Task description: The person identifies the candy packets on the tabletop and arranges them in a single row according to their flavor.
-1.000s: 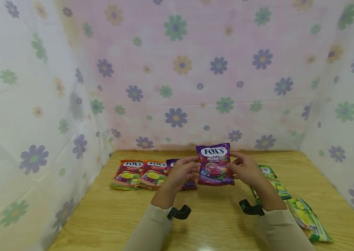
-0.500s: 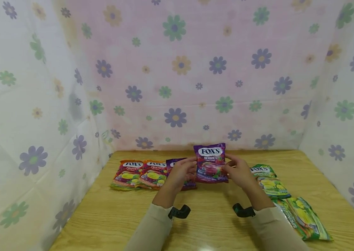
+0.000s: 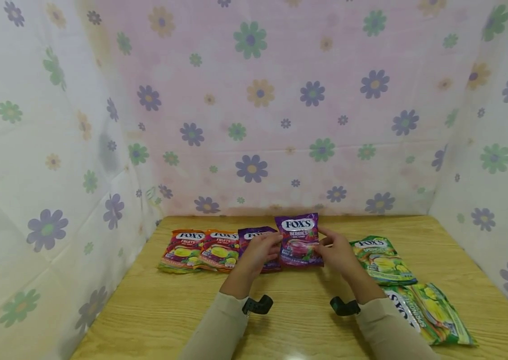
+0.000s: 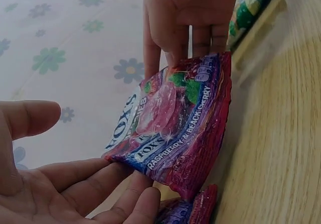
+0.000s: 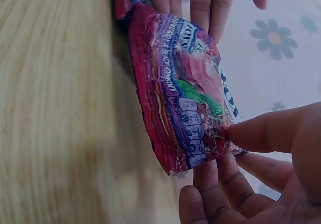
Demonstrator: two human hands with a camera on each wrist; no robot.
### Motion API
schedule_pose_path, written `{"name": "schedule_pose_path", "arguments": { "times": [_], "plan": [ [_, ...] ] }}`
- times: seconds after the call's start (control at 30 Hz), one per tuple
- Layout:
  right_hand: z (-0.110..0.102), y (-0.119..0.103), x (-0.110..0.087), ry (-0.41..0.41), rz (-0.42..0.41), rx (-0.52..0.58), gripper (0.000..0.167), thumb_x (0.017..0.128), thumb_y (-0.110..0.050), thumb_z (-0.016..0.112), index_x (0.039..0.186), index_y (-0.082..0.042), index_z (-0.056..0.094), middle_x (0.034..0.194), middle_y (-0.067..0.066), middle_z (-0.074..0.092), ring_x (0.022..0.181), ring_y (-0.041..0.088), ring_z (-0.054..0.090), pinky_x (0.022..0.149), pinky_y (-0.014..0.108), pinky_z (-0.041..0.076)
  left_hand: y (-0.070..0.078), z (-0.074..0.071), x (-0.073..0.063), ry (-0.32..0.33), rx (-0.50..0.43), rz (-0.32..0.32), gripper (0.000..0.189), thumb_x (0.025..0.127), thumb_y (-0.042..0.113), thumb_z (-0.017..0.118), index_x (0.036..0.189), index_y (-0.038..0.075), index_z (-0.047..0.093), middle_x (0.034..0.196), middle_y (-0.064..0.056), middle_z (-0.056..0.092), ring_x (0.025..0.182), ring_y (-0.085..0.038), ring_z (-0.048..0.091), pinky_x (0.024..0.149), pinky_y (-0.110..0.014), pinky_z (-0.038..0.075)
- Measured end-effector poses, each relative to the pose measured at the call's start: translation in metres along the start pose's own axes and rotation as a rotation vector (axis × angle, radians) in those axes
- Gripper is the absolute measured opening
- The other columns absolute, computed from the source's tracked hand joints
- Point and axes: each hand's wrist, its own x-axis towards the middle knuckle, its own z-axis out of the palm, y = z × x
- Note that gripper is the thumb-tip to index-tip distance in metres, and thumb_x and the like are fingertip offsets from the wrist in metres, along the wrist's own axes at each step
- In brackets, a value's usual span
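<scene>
A purple Fox's Berries candy bag stands tilted up between both hands, its lower edge close over the wooden table. My right hand pinches its right side, thumb on the front and fingers behind. At the opposite side, my left hand supports the edge with nearly straight fingers, its thumb held away from the bag. Another purple candy bag lies just left, partly hidden by the left hand.
Two orange Fox's Fruits bags continue the row leftward. On the right lie green Fox's Spring bags, one farther back and others nearer the front. A flowered cloth encloses the table at the back and sides.
Both hands' purple bag has moved left and then down, coming beside the other purple bag. The right arm shifted left, uncovering more of the green bags. The left hand barely moved.
</scene>
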Motion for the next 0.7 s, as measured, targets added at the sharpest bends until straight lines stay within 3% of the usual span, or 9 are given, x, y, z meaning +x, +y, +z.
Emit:
{"name": "schedule_pose_path", "arguments": {
  "times": [0.2, 0.53, 0.7],
  "plan": [
    [0.002, 0.007, 0.001, -0.021, -0.018, -0.059, 0.061, 0.099, -0.015, 0.068, 0.156, -0.014, 0.047, 0.113, 0.016, 0.066, 0.085, 0.023, 0.061, 0.061, 0.030, 0.051, -0.004, 0.001, 0.002, -0.002, 0.020, -0.008, 0.056, 0.104, 0.037, 0.060, 0.146, 0.000, 0.055, 0.145, -0.019, 0.058, 0.132, -0.036, 0.059, 0.113, -0.051, 0.047],
    [0.006, 0.015, 0.003, -0.043, 0.066, -0.013, 0.054, 0.101, -0.011, 0.065, 0.153, -0.012, 0.052, 0.116, 0.016, 0.065, 0.074, 0.020, 0.056, 0.059, 0.030, 0.049, -0.007, -0.001, 0.003, 0.000, 0.045, -0.039, 0.051, 0.105, 0.030, 0.059, 0.145, -0.002, 0.055, 0.149, -0.020, 0.055, 0.135, -0.039, 0.056, 0.116, -0.053, 0.044],
    [0.007, 0.017, 0.000, -0.046, 0.062, -0.010, 0.050, 0.101, -0.012, 0.065, 0.150, -0.011, 0.055, 0.120, 0.018, 0.066, 0.075, 0.021, 0.057, 0.059, 0.031, 0.049, -0.009, -0.002, 0.004, 0.006, 0.066, -0.052, 0.049, 0.105, 0.029, 0.058, 0.143, -0.002, 0.057, 0.147, -0.020, 0.057, 0.134, -0.038, 0.058, 0.115, -0.051, 0.045]
  ]
}}
